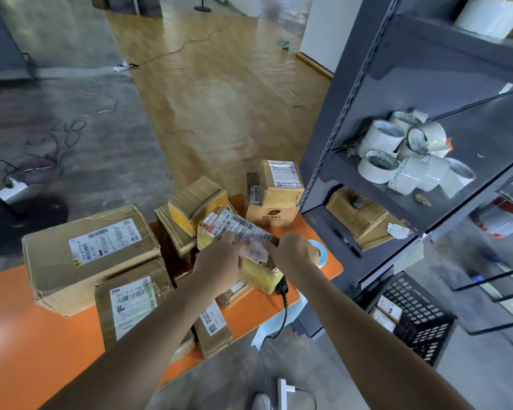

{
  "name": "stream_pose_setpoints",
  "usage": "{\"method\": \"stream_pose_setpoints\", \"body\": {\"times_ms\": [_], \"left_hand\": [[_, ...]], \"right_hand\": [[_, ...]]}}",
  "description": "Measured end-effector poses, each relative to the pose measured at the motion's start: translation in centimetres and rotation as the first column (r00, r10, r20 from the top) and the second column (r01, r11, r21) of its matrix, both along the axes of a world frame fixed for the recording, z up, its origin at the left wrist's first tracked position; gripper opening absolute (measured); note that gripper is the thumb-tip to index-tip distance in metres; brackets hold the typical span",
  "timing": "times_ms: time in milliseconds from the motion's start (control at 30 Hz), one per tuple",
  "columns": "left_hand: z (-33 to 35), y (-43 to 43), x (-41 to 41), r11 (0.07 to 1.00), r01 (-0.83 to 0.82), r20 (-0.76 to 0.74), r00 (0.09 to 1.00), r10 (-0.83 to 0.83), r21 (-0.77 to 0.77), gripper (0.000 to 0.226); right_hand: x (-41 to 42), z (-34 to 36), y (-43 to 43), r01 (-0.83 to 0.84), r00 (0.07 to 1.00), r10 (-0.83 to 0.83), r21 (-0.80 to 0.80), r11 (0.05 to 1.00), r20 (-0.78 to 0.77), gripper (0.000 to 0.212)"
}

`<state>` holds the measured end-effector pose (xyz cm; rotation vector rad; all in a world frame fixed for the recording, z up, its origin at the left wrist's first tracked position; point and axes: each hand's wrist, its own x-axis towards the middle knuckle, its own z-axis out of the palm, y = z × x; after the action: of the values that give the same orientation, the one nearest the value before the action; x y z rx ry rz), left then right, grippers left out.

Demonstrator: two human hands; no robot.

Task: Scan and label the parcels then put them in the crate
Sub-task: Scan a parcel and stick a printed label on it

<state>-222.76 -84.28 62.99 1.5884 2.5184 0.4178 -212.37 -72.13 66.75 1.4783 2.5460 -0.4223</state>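
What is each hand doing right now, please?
Left hand: fingers on the label of the parcel; grip cannot be told.
Right hand: pinches the label's edge.
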Motion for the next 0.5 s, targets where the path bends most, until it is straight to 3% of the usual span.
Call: {"method": "stream_pose_setpoints", "body": {"times_ms": [133, 200, 300, 400, 500], "left_hand": [[-0.8, 0.2, -0.9, 0.983, -0.124, 0.295, 0.952, 0.079, 0.136, 0.025], [-1.0, 0.1, -1.5, 0.981, -0.143, 0.352, 0.932, 0.09, 0.129, 0.016], [-0.9, -0.2, -1.8, 0.977, -0.173, 0.397, 0.911, 0.11, 0.127, 0.019], [-0.7, -0.3, -1.5, 0.969, -0.212, 0.424, 0.895, 0.139, 0.13, 0.026], [-0.7, -0.2, -1.4, 0.957, -0.258, 0.478, 0.862, 0.167, 0.131, 0.034]], "right_hand": [[0.8, -0.3, 0.5, -0.067, 0.993, 0.069, 0.026, 0.997, -0.096, 0.038], [1.1, -0.6, 0.7, -0.096, 0.982, 0.099, 0.027, 0.995, -0.158, 0.052], [1.4, -1.1, 0.9, -0.124, 0.976, 0.121, -0.002, 0.992, -0.182, 0.069], [1.6, -1.8, 1.3, -0.164, 0.973, 0.14, -0.117, 0.98, -0.186, 0.08], [1.7, -2.2, 1.5, -0.215, 0.957, 0.136, -0.308, 0.927, -0.257, 0.065]]}}
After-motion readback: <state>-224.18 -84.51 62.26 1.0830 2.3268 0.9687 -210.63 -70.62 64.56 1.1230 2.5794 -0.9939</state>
